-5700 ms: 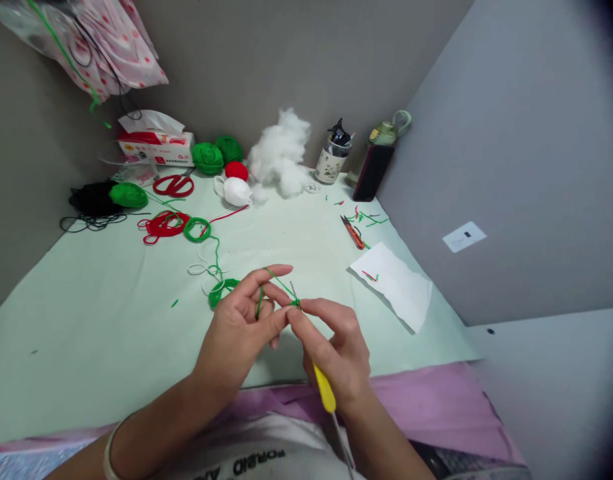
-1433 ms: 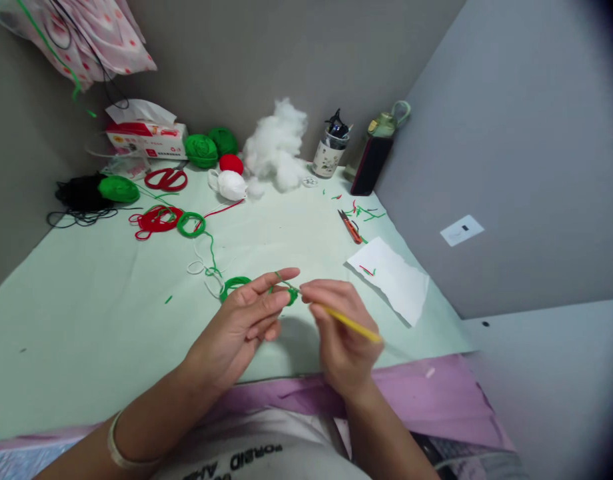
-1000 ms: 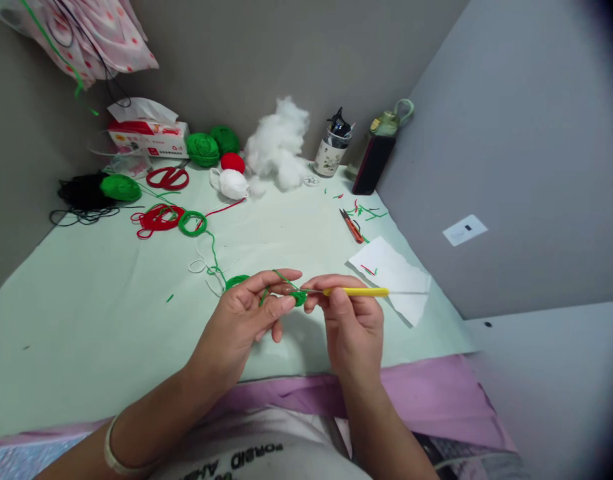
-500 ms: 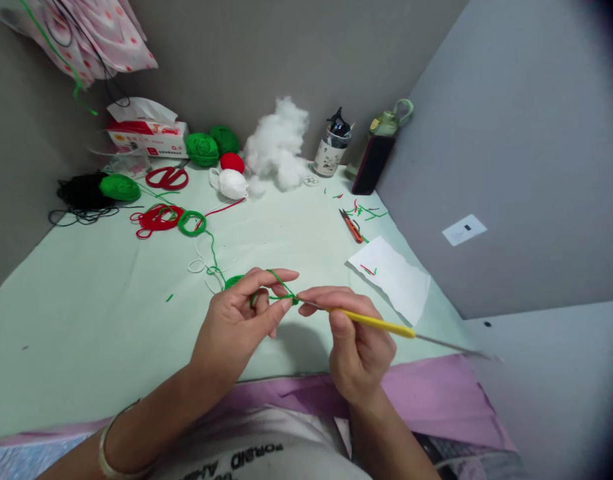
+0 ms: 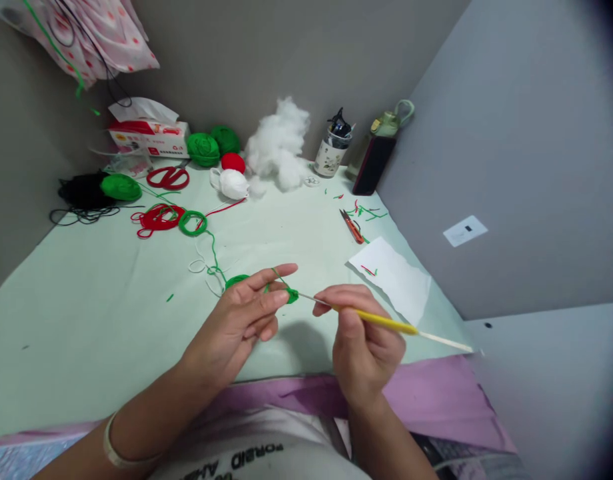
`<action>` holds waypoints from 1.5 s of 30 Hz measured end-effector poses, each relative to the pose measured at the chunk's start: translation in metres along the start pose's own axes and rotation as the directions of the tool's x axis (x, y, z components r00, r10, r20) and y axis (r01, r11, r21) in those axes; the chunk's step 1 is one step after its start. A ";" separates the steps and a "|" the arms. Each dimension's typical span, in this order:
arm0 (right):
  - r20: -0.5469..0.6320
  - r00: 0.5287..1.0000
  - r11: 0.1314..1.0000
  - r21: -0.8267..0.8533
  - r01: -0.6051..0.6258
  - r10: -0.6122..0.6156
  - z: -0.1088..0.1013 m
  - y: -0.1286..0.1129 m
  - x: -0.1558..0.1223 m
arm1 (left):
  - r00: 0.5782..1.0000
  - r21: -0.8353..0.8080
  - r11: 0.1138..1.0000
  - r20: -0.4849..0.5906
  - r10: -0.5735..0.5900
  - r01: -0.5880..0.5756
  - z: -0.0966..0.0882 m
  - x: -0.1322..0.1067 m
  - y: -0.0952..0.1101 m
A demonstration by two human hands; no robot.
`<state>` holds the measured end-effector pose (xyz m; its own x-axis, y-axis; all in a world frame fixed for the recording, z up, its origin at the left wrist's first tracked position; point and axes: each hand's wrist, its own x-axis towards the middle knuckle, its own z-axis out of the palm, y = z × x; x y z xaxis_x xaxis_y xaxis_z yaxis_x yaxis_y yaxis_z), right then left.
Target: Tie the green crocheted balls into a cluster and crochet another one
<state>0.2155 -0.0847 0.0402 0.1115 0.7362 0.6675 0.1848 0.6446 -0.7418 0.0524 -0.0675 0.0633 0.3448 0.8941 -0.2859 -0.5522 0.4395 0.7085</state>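
Left hand pinches the small green crochet piece — right hand grips the yellow-handled crochet hook, tip pointing left into it.

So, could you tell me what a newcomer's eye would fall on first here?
The two hands at centre front draw the eye: the left hand pinches a small green crocheted piece while the right hand holds a thin yellow-handled crochet hook to it. A fluffy white heap of stuffing sits far back, with round green yarn balls beside it.

Left hand index extended, right hand pinching
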 end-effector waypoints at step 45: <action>0.280 0.938 0.865 -0.395 0.308 -0.206 -0.004 0.002 -0.009 | 0.994 0.179 0.980 -0.037 0.099 -0.090 0.002 -0.001 -0.004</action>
<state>0.2183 -0.0908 0.0332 -0.2065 0.6149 0.7611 0.5802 0.7033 -0.4107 0.0556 -0.0705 0.0616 0.2604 0.9356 -0.2383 -0.4365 0.3342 0.8354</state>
